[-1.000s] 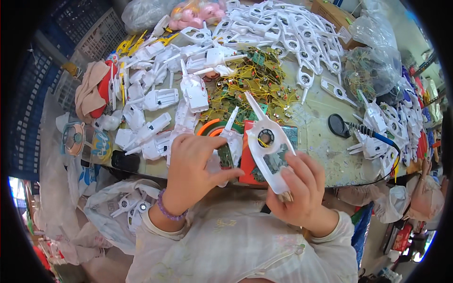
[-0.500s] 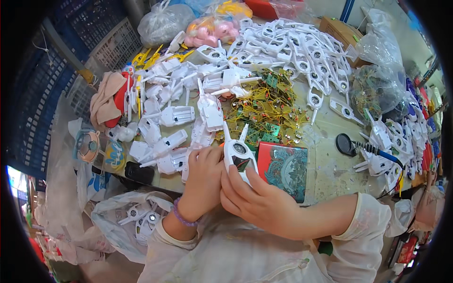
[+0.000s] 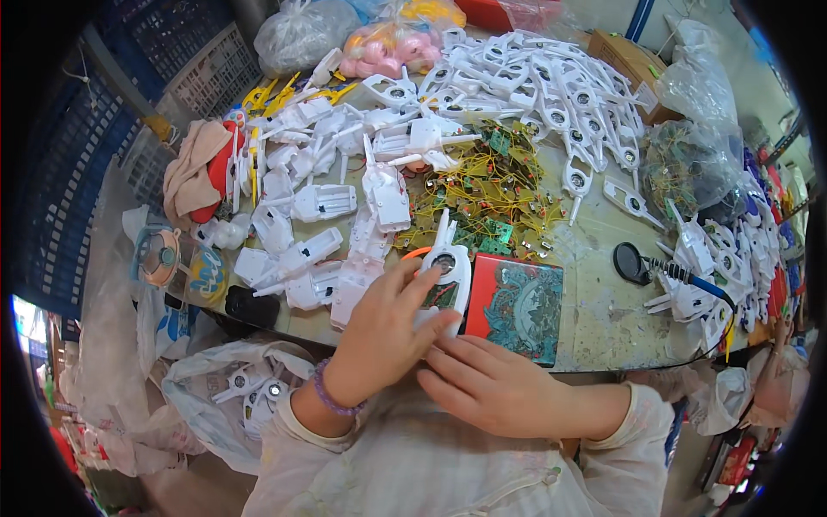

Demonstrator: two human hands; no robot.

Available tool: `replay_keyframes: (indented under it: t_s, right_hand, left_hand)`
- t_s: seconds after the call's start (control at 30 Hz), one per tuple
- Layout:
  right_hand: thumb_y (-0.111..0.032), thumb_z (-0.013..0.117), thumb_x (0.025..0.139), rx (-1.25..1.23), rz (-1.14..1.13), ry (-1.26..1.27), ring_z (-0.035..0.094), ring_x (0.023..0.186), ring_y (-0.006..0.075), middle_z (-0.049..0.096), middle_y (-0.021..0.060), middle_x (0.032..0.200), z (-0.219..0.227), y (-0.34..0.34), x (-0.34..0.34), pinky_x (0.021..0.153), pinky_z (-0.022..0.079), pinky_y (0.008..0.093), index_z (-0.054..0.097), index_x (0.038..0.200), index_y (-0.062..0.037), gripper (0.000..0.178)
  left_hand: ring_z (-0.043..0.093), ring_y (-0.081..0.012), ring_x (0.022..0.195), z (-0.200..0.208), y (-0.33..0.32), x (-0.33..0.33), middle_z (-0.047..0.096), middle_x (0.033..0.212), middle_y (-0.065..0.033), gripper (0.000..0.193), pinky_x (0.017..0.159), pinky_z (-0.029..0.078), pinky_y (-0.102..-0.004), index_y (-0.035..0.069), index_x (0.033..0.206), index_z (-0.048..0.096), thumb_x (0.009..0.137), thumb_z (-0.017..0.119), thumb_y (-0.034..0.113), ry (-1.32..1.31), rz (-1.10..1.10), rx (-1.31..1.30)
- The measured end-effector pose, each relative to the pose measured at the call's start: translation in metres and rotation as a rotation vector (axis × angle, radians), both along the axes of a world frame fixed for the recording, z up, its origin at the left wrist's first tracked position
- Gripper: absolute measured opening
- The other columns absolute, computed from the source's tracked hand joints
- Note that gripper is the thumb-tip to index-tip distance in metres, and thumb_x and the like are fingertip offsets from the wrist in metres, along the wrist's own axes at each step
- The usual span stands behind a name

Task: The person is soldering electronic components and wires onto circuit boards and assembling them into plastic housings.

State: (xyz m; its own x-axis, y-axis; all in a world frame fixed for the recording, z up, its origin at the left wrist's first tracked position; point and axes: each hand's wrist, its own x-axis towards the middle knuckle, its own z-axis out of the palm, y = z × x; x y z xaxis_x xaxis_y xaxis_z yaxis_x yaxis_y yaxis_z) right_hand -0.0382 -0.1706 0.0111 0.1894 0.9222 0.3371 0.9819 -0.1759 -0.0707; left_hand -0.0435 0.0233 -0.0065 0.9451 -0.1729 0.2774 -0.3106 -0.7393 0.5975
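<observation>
A white plastic toy walkie-talkie casing (image 3: 461,289) with a stubby antenna, a round dark speaker grille and a window opening is held upright before me. My left hand (image 3: 383,323) grips it, with fingers over its left side and front and the thumb across its lower end. Close beside that thumb, my right hand (image 3: 495,383) has its bent fingers together at the casing's bottom; their exact contact is partly hidden. Behind the casing lies a tangle of green circuit boards with yellow wires (image 3: 500,198). A red and teal patterned box (image 3: 521,310) sits just right of it.
White casing halves (image 3: 323,202) crowd the left of the table (image 3: 594,293); speaker-fitted fronts (image 3: 551,95) pile up at the back. A soldering iron (image 3: 698,280) and a round black dish (image 3: 631,263) lie at right. A plastic bag (image 3: 194,379) holding casings hangs at lower left.
Two antenna pieces that stood apart now line up as one. My left hand has moved over the casing's front, while my right hand has slid down to its lower end.
</observation>
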Motion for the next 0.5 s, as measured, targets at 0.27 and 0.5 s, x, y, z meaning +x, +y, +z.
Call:
replay_keyframes:
  t_s: [0.27, 0.5]
  right_hand:
    - [-0.021, 0.073, 0.074, 0.223, -0.512, 0.036, 0.055, 0.11, 0.0282, 0.059, 0.008, 0.118, -0.041, -0.046, -0.016, 0.098, 0.038, 0.0474, 0.063, 0.11, -0.0108, 0.038]
    - [-0.017, 0.075, 0.073, 0.269, -0.537, 0.119, 0.054, 0.114, 0.0324, 0.059, 0.0104, 0.119, -0.052, -0.064, -0.017, 0.102, 0.035, 0.0517, 0.064, 0.107, -0.008, 0.037]
  left_hand:
    - [0.047, -0.0425, 0.117, 0.004, -0.008, -0.008, 0.034, 0.137, -0.03, 0.086, 0.097, 0.041, -0.0439, 0.001, 0.139, 0.034, 0.07, 0.078, 0.028, 0.093, -0.102, 0.079]
    - [0.043, -0.0432, 0.123, -0.009, -0.017, -0.014, 0.034, 0.14, -0.027, 0.076, 0.1, 0.039, -0.0445, 0.01, 0.141, 0.037, 0.071, 0.065, 0.013, 0.016, -0.056, -0.014]
